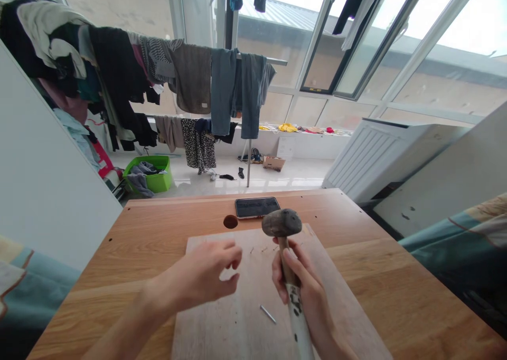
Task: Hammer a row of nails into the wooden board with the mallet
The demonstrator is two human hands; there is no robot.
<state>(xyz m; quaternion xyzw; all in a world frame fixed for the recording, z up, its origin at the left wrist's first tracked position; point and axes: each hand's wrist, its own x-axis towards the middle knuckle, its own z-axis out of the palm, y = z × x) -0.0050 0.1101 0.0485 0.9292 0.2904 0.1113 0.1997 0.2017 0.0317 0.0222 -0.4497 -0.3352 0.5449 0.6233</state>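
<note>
My right hand (307,275) is wrapped round the handle of a hammer (282,223), whose dark, worn head points up; the lower handle is white with dark patches. My left hand (214,267) hovers over the left part of a pale wooden board (214,333), fingers curved and thumb apart, with nothing between them. A loose metal nail (268,314) lies on the board below and between my hands. Several small thin nails (264,250) stick up from the board's far part, partly hidden by my right hand and the hammer.
The board rests on a wooden table (368,259). Beyond it lie a black phone (257,207) and a round hole (230,221) in the tabletop. Past the table are a clothes rack (273,60) hung with laundry, a green basin (160,181) and a white ribbed appliance (368,154).
</note>
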